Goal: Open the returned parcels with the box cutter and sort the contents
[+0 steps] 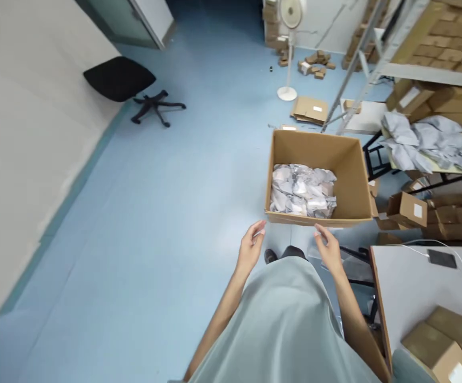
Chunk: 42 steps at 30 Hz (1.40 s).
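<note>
A large open cardboard box (351, 175) stands on the blue floor ahead of me, its bottom covered with several silvery plastic packets (303, 190). My left hand (250, 246) hovers just short of the box's near left corner, fingers apart and slightly curled, holding nothing. My right hand (328, 246) hangs close below the near wall of the box, fingers loosely spread and empty. Neither hand touches the box.
A black office chair (125, 80) stands at the far left by the wall. A white pedestal fan (289, 48) and scattered small boxes lie beyond. Shelving with cartons (446, 48) and grey bags (430, 141) fills the right. A white table (418, 287) holds a phone (442, 258) and boxes.
</note>
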{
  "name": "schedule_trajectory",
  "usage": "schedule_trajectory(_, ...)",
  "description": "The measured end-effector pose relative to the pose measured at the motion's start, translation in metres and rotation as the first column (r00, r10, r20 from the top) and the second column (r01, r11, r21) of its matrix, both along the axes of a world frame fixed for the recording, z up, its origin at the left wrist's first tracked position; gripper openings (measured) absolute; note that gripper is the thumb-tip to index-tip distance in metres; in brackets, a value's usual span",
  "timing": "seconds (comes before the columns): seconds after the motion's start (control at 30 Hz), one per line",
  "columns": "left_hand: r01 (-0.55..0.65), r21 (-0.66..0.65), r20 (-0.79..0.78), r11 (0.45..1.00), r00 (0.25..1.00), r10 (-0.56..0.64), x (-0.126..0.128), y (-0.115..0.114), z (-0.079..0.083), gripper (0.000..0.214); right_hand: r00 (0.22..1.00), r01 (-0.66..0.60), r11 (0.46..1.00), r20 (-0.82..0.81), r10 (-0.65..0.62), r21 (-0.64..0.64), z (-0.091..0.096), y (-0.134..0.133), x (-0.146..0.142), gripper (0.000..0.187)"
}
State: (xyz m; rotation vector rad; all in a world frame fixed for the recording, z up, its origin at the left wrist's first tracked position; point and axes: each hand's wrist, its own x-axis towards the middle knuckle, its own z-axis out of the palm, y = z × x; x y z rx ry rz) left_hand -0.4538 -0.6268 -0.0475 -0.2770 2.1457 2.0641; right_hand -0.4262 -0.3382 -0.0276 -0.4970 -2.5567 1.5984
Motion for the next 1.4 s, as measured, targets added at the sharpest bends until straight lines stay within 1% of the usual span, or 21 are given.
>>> schedule_trajectory(0.07, -0.096, -0.013, 0.028, 0.995, 0.995, 0.097, -0.012, -0.033, -0.001, 0.048, 0.997, -0.075, 0.997, 0.007, 0.075, 0.022, 0.004, -0.03, -0.037, 0.06)
schedule_trajectory(0.13, -0.154, -0.03, 0.067, 0.988, 0.985, 0.156, -0.026, -0.056, -0.006, 0.049, 0.992, -0.125, 0.991, 0.022, 0.124, 0.041, 0.006, -0.058, -0.074, 0.058)
schedule_trajectory(0.17, -0.163, -0.035, 0.086, 0.986, 0.982, 0.166, -0.034, -0.065, -0.009, 0.049, 0.99, -0.141, 0.989, 0.028, 0.14, 0.043, 0.005, -0.072, -0.093, 0.057)
schedule_trajectory(0.27, -0.118, -0.039, 0.127, 0.992, 0.984, 0.122, -0.071, -0.09, -0.016, 0.05, 0.988, -0.154, 0.988, 0.032, 0.153, 0.012, -0.006, -0.114, -0.154, 0.055)
schedule_trajectory(0.33, -0.068, -0.065, 0.144, 0.996, 0.987, 0.077, -0.105, -0.113, -0.017, 0.048, 0.99, -0.133, 0.99, 0.037, 0.135, -0.037, -0.02, -0.143, -0.199, 0.054)
schedule_trajectory(0.43, 0.014, -0.168, 0.168, 0.986, 0.986, 0.015, -0.169, -0.161, -0.01, 0.045, 0.995, -0.068, 0.987, 0.068, 0.079, -0.147, -0.041, -0.189, -0.27, 0.056)
schedule_trajectory(0.5, 0.057, -0.244, 0.177, 0.968, 0.984, -0.014, -0.22, -0.198, -0.003, 0.044, 0.996, -0.025, 0.976, 0.079, 0.043, -0.218, -0.048, -0.218, -0.317, 0.056)
schedule_trajectory(0.6, 0.068, -0.31, 0.16, 0.948, 0.987, -0.018, -0.306, -0.244, 0.007, 0.042, 0.998, 0.003, 0.965, 0.067, 0.015, -0.262, -0.045, -0.253, -0.382, 0.052)
schedule_trajectory(0.63, 0.058, -0.312, 0.151, 0.948, 0.988, -0.011, -0.335, -0.256, 0.008, 0.042, 0.998, 0.004, 0.964, 0.061, 0.013, -0.266, -0.042, -0.263, -0.401, 0.05)
schedule_trajectory(0.7, 0.02, -0.279, 0.138, 0.96, 0.99, 0.019, -0.391, -0.271, 0.007, 0.043, 0.999, -0.003, 0.961, 0.046, 0.017, -0.276, -0.033, -0.278, -0.439, 0.047)
schedule_trajectory(0.8, -0.014, -0.196, 0.121, 0.98, 0.992, 0.038, -0.467, -0.281, 0.0, 0.048, 0.999, -0.028, 0.964, 0.025, 0.035, -0.263, -0.022, -0.297, -0.492, 0.044)
schedule_trajectory(0.87, 0.016, -0.156, 0.119, 0.988, 0.993, 0.003, -0.515, -0.282, -0.007, 0.05, 0.999, -0.028, 0.974, 0.023, 0.034, -0.223, -0.018, -0.304, -0.529, 0.043)
schedule_trajectory(0.97, 0.116, -0.095, 0.151, 0.989, 0.983, -0.101, -0.592, -0.281, -0.017, 0.051, 0.999, 0.032, 0.984, 0.027, -0.028, -0.174, -0.019, -0.309, -0.583, 0.045)
schedule_trajectory(1.07, 0.281, -0.06, 0.176, 0.958, 0.948, -0.267, -0.676, -0.284, -0.023, 0.053, 0.98, 0.197, 0.965, 0.049, -0.191, -0.172, -0.025, -0.308, -0.631, 0.047)
schedule_trajectory(1.13, 0.415, -0.072, 0.178, 0.907, 0.9, -0.398, -0.735, -0.287, -0.024, 0.057, 0.937, 0.347, 0.92, 0.1, -0.334, -0.184, -0.029, -0.31, -0.657, 0.05)
schedule_trajectory(1.2, 0.538, -0.091, 0.181, 0.838, 0.836, -0.518, -0.796, -0.288, -0.023, 0.059, 0.872, 0.488, 0.848, 0.158, -0.463, -0.206, -0.031, -0.316, -0.679, 0.055)
schedule_trajectory(1.27, 0.624, -0.113, 0.196, 0.773, 0.777, -0.598, -0.857, -0.279, -0.02, 0.059, 0.806, 0.591, 0.77, 0.183, -0.562, -0.24, -0.032, -0.326, -0.699, 0.059)
schedule_trajectory(1.33, 0.678, -0.131, 0.21, 0.723, 0.732, -0.648, -0.913, -0.256, -0.016, 0.059, 0.753, 0.656, 0.704, 0.177, -0.634, -0.272, -0.031, -0.337, -0.718, 0.061)
schedule_trajectory(1.37, 0.7, -0.129, 0.203, 0.703, 0.712, -0.672, -0.937, -0.239, -0.014, 0.057, 0.727, 0.683, 0.674, 0.175, -0.664, -0.28, -0.03, -0.342, -0.726, 0.061)
schedule_trajectory(1.4, 0.736, -0.107, 0.187, 0.668, 0.675, -0.714, -0.96, -0.22, -0.012, 0.055, 0.701, 0.709, 0.646, 0.177, -0.691, -0.284, -0.029, -0.346, -0.734, 0.062)
